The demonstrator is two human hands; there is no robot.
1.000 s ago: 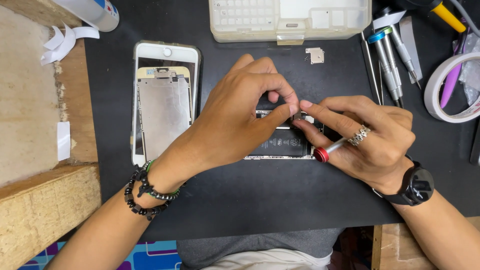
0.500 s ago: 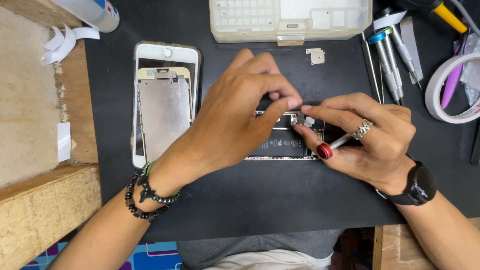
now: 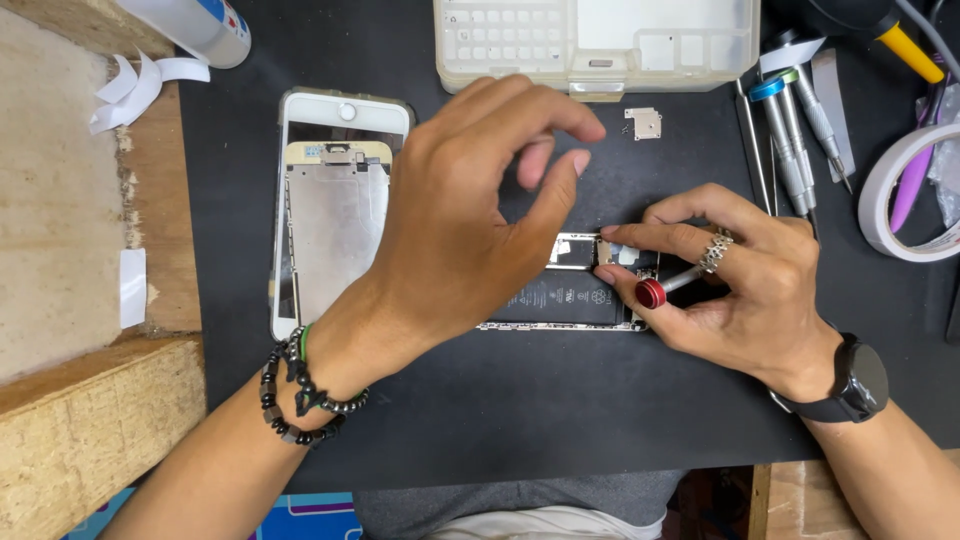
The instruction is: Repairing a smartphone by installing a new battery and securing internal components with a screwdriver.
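Just screwdriver (image 3: 668,287) within right grip (image 3: 745,290).

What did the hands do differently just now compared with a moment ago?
The left hand lifted off the opened phone and spread its fingers; before, its fingertips pressed beside the right hand's. The right hand kept gripping the red-capped screwdriver at the same spot. The screen panel stayed put.

Black mat (image 3: 560,410) lies bare in front of the opened phone body (image 3: 565,295); my hands have room there. Left: detached screen assembly (image 3: 335,215) blocks, just beside my left hand (image 3: 460,230). Behind: parts box (image 3: 600,40) and small metal plate (image 3: 643,123). Right: screwdrivers (image 3: 790,135) and tape roll (image 3: 905,195) crowd my right hand (image 3: 730,285).
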